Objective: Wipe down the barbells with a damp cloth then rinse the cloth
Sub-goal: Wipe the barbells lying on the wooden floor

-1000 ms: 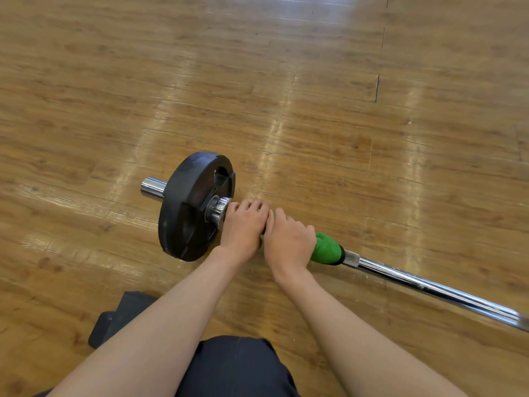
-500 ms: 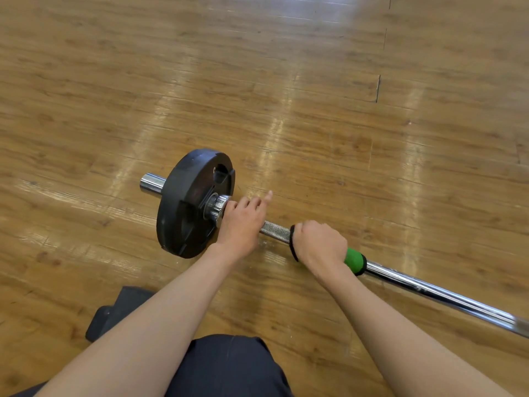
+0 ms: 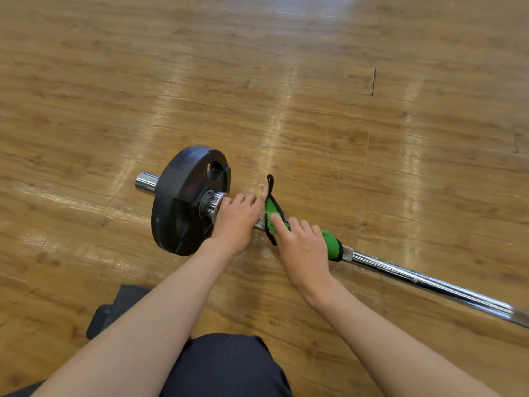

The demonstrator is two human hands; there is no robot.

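Barbell [image 3: 429,283]: lies on the wooden floor [image 3: 315,96], its chrome shaft running out from under the right hand toward that hand's outer side. Cloth [image 3: 329,244]: green with black edging, wrapped over the knurled shaft beneath the right hand [image 3: 303,247]. That hand's index finger is stretched out, pinning the fabric to the metal, and its other fingers curl over the wrapped bar. A loose corner with a black loop [image 3: 270,180] stands up just beside the left index fingertip. Left hand [image 3: 234,217]: fingers laid nearly straight across the bar, steadying it, grasping nothing; thumb hidden. Step judged: wiping the shaft. Advice: gather the loose corner in, close the whole grip, and twist while drawing away from the left hand so the underside is covered. Obstructions: the collar [image 3: 211,206] touching the left hand and the weight plate [image 3: 183,202] just beyond it block any stroke that way. Nearby: a dark object [image 3: 114,310] on the floor behind the left forearm.
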